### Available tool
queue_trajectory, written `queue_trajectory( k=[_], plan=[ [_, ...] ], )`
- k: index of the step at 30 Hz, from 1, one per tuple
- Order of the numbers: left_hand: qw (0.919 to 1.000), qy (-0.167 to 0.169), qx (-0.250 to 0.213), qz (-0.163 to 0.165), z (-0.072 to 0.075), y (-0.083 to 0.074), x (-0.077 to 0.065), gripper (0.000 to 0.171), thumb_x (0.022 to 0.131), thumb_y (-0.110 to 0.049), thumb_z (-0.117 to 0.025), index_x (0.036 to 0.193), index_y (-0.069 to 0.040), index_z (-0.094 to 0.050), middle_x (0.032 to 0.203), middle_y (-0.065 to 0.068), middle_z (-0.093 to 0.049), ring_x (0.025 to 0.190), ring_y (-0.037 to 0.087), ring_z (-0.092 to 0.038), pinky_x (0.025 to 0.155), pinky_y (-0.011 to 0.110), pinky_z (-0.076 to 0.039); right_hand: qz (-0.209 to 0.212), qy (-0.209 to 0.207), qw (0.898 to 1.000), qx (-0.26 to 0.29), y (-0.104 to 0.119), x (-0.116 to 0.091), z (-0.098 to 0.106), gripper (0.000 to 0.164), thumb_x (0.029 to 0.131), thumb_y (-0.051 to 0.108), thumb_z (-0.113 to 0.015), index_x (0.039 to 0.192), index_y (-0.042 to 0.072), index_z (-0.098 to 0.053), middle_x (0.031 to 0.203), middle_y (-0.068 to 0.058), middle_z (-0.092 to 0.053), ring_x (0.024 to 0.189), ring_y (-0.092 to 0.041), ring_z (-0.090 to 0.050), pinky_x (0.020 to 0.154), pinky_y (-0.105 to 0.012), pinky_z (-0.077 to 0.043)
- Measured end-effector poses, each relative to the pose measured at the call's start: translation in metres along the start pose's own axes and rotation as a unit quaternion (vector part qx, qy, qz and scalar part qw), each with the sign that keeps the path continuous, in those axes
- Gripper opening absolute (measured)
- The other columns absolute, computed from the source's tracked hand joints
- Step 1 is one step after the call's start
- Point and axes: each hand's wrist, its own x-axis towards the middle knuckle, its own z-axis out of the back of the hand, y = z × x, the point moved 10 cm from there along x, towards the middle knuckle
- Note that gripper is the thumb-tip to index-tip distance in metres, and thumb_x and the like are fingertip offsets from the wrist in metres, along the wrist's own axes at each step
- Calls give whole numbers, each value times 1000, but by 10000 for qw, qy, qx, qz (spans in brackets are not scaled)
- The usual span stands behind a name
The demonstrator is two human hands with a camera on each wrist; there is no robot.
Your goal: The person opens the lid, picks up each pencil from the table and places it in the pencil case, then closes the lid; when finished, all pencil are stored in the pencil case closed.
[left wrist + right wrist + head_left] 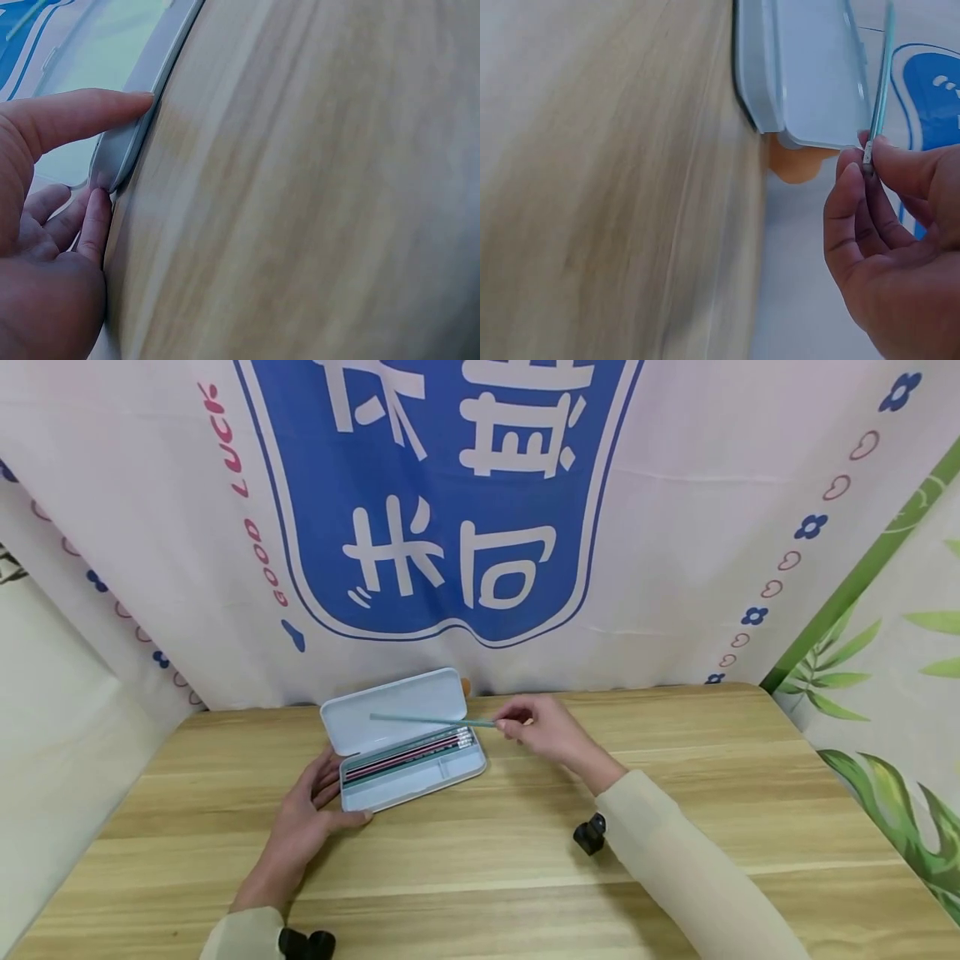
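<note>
A light blue pencil case (408,791) lies on the table with its lid (393,697) raised at the back. Several striped pencils (405,758) lie side by side in its long rear compartment, their eraser ends to the right. My left hand (300,818) holds the case's left end, thumb along the front edge and fingers at the far corner. Above the case's right end, my right hand (547,728) pinches a green pencil (880,97) by its eraser end between thumb and fingertips. That pencil points left, in front of the lid.
A wooden table (600,877) spreads under both arms. Behind it hangs a white curtain (675,568) with a blue printed panel. Something orange (795,163) shows behind the case's right end. Each wrist carries a small black camera (590,835).
</note>
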Motion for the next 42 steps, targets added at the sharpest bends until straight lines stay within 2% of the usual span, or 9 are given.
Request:
queue_trajectory(
  k=[5, 10, 15, 21, 24, 29, 31, 36, 42],
  plan=[
    [10000, -21, -9, -22, -1, -1, 1, 126, 83, -5, -91, 175, -24, -7, 173, 15, -33, 158, 37, -37, 134, 54, -31, 128, -13, 9993, -345, 4, 14, -9, 13, 104, 13, -71, 109, 13, -83, 101, -3, -76, 89, -18, -62, 74, -28, -52],
    [10000, -23, -25, -35, -2, -3, -1, 125, 83, -4, -90, 175, -24, -8, 172, 14, -34, 158, 35, -39, 133, 49, -33, 360, -37, 9979, -532, 10, 28, -21, 13, 103, 11, -72, 107, 11, -84, 104, -4, -78, 92, -18, -62, 80, -27, -53],
    [10000, -35, 33, -12, -2, -4, -3, 123, 84, -5, -90, 175, -24, -10, 171, 12, -37, 157, 32, -42, 126, 33, -39, 392, -90, 9971, -649, 11, 37, -34, 12, 100, 9, -75, 104, 9, -86, 105, -6, -77, 93, -18, -63, 84, -28, -55],
    [10000, -37, -2, -29, -2, -4, -4, 123, 83, -5, -90, 175, -24, -11, 171, 13, -37, 156, 33, -42, 108, 10, -40, 351, -182, 9969, -684, 9, 42, -45, 11, 100, 10, -76, 103, 9, -86, 102, -7, -76, 95, -19, -64, 85, -29, -57],
    [10000, -36, 10, -19, -3, -4, -4, 123, 83, -5, -90, 175, -24, -11, 171, 13, -36, 157, 34, -42, 113, 14, -40, 311, -196, 9972, -649, 8, 43, -49, 12, 100, 10, -76, 104, 9, -87, 101, -6, -75, 93, -18, -63, 83, -29, -56],
    [10000, -47, -5, -18, -2, -5, -5, 123, 83, -5, -90, 175, -23, -11, 171, 13, -36, 156, 34, -41, 126, 36, -38, 302, -215, 9962, -787, 9, 44, -54, 12, 101, 12, -75, 105, 11, -87, 98, -5, -73, 91, -16, -60, 80, -27, -54],
    [10000, -57, -26, -3, -2, -5, -6, 123, 83, -4, -90, 175, -23, -12, 171, 13, -36, 156, 33, -42, 126, 35, -38, 289, -209, 9958, -839, 10, 45, -55, 13, 101, 12, -75, 105, 12, -87, 98, -4, -72, 90, -16, -60, 80, -26, -53],
    [10000, -58, -39, 19, -1, -4, -6, 123, 83, -4, -90, 175, -24, -12, 171, 12, -36, 156, 33, -42, 117, 20, -40, 287, -209, 9965, -755, 9, 47, -58, 11, 100, 11, -76, 104, 11, -87, 98, -5, -73, 90, -15, -60, 80, -26, -52],
    [10000, -38, -53, 14, -1, -2, -4, 123, 84, -5, -90, 175, -24, -9, 172, 13, -35, 157, 34, -41, 128, 43, -37, 264, -231, 9980, -530, 4, 50, -59, 10, 100, 11, -77, 102, 10, -87, 100, -6, -75, 90, -15, -61, 80, -25, -53]
  ],
)
